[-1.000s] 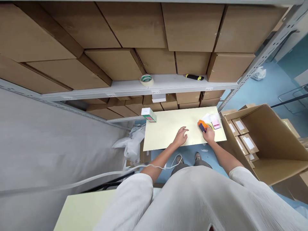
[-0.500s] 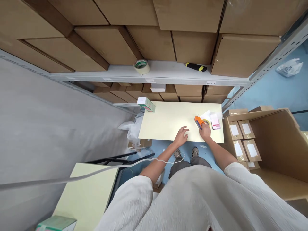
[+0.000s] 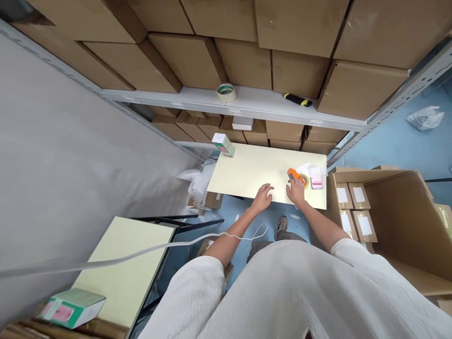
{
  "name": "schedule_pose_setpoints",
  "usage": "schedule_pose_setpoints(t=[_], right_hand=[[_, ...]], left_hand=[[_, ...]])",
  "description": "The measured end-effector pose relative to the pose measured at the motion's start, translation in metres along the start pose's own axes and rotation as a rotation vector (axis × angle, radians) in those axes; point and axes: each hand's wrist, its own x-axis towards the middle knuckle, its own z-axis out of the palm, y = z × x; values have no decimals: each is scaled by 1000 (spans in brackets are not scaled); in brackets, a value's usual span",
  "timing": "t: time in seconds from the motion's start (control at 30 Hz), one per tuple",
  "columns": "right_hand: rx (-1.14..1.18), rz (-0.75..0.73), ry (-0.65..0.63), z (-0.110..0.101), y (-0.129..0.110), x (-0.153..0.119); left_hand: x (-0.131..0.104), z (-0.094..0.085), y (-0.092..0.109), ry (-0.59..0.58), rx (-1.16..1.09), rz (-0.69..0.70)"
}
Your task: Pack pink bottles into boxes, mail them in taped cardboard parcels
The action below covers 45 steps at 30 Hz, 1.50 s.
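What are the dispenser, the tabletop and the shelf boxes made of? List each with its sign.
Dispenser: probably plastic; bright, even orange body, beside the right hand.
Tabletop: looks like laminate or painted board; flat, pale yellow, matte, no grain visible. The left hand rests on its near edge.
Boxes: corrugated cardboard by the look; dull brown faces, folded flaps with seams.

The bench (image 3: 247, 172) is pale yellow. At its 3 o'clock side lies an orange dispenser (image 3: 293, 174) with a yellowish tape roll, beside a pink and white pad (image 3: 317, 179). At the bench's 10 o'clock corner stands a green and white box (image 3: 223, 144) with a pink patch. The floor (image 3: 395, 146) is light blue. The cartons (image 3: 300, 28) are plain brown. On the grey shelf (image 3: 254, 101) sit a cream roll (image 3: 226, 92) with a green core and a black and yellow knife (image 3: 298, 100). The sleeves (image 3: 360, 263) are off-white.
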Motion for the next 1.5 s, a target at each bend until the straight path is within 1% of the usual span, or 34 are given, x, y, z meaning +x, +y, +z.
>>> schedule_pose_setpoints(t=[0.1, 0.2, 0.3, 0.43, 0.53, 0.7, 0.83, 0.93, 1.1, 1.27, 1.37, 1.5], right_hand=[[16, -64, -11, -2, -29, -9], [23, -136, -25, -3, -63, -24], [11, -207, -49, -1, -102, -43], [-6, -312, -89, 7, -158, -73], [19, -413, -112, 18, -203, -94], [31, -632, -182, 45, -281, -122], [77, -813, -247, 66, -342, -135], [114, -949, -301, 80, -383, -140], [131, -1147, -386, 98, -440, -145], [167, -1335, -458, 116, -483, -157], [193, -1434, -500, 128, -505, -171], [217, -1552, -554, 140, -534, -202]], left_hand=[[-24, -9, -6, 41, -2, 1], [-58, -21, -14, 83, -8, -9], [-99, -35, -25, 138, -14, -23], [-162, -54, -39, 226, -14, -51], [-212, -70, -49, 311, 1, -100], [-293, -99, -68, 465, 26, -223], [-351, -119, -82, 609, 33, -327], [-388, -130, -89, 713, 43, -409], [-435, -135, -90, 865, 63, -550], [-471, -131, -87, 1007, 75, -695], [-495, -126, -86, 1079, 75, -756], [-532, -119, -84, 1157, 88, -839]])
